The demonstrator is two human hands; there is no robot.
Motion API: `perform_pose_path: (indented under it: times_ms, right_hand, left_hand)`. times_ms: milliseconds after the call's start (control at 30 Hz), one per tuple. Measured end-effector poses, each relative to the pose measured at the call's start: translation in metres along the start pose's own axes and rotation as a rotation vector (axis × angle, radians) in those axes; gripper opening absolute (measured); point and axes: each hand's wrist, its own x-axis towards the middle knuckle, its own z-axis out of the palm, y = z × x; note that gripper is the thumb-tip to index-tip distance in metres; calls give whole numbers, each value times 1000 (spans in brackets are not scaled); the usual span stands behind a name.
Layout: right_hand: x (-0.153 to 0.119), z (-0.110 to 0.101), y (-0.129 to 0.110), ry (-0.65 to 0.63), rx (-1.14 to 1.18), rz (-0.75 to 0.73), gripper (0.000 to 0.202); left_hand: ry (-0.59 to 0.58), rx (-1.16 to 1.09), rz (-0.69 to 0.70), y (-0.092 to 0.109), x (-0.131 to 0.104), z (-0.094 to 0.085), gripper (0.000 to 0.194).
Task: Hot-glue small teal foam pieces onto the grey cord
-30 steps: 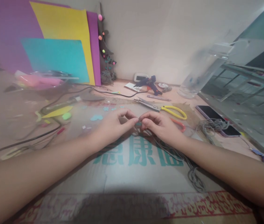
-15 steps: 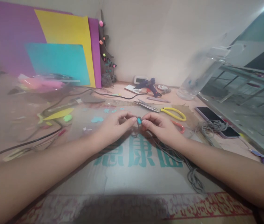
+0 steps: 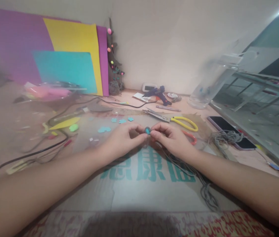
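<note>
My left hand (image 3: 122, 140) and my right hand (image 3: 171, 137) meet fingertip to fingertip over a sheet of cardboard (image 3: 134, 184) printed with teal characters. Between thumbs and forefingers they pinch a small teal piece (image 3: 148, 131) wrapped in grey wire. The grey wire (image 3: 203, 187) trails from under my right hand toward the near right. Both forearms rest on the cardboard.
Yellow-handled scissors (image 3: 176, 119) and an orange-handled tool (image 3: 191, 136) lie just beyond my right hand. A blue glue gun (image 3: 157, 92), a phone (image 3: 230, 131), a wire bundle (image 3: 224, 136), a clear bottle (image 3: 207, 89), small teal cutouts (image 3: 116, 123) and leaning coloured foam sheets (image 3: 67, 62) surround the spot.
The teal piece, hidden between the fingertips a second ago, now shows between them. The hands stay together; the view has shifted slightly.
</note>
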Motion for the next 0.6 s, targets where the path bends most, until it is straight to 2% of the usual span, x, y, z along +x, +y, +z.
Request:
perform_pose_path:
  times_ms: [267, 467, 600]
  right_hand:
    - [1, 1, 2, 14, 8, 10, 21]
    - [1, 2, 1, 32, 35, 28, 23]
    - [1, 1, 0, 29, -6, 20, 24]
  left_hand:
    - [9, 7, 29, 0, -1, -1, 20]
    - [-45, -182, -6, 2, 1, 0, 20]
    - [-23, -117, 2, -1, 2, 1, 21]
